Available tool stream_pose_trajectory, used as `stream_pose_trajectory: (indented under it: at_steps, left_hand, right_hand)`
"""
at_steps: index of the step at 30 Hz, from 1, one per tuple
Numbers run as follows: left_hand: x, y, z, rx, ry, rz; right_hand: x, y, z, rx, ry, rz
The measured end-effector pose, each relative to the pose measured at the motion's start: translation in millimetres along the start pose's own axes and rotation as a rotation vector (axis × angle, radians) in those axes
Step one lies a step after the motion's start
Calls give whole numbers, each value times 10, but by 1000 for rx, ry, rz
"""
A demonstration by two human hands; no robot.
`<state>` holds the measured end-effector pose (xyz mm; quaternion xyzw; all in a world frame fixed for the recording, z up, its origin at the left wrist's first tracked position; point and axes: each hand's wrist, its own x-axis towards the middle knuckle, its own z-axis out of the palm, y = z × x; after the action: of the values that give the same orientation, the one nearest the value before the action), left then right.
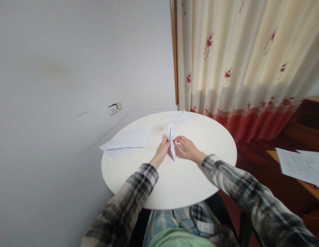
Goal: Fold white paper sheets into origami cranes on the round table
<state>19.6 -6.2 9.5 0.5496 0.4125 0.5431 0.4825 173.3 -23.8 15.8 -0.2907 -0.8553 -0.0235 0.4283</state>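
A folded sheet of white paper (pixel 172 140) stands on edge above the middle of the round white table (pixel 182 192), its layers slightly parted at the top. My left hand (pixel 163 149) pinches it from the left side, the thumb toward me. On the paper's other side is my right hand (pixel 186 148), its fingers curved and apart. Its fingertips are at or just beside the right face of the paper; whether they touch it I cannot tell.
A pile of white folded paper (pixel 128 139) lies at the table's left. Small paper scraps (pixel 183 116) are at the far edge. Beyond are a wall with a socket (pixel 113 109) and a flowered curtain (pixel 226 51). Written sheets (pixel 300 166) lie on a wooden surface at the right.
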Motion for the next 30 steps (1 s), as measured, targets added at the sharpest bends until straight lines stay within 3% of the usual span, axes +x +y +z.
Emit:
stream_pose_trajectory:
  at_steps: [8, 30]
  left_hand:
    - [20, -7, -14, 37, 54, 42]
    - [13, -35, -60, -29, -30, 3]
  right_hand:
    - [-2, -23, -6, -10, -28, -3]
    - [-38, 14, 3, -42, -62, -3]
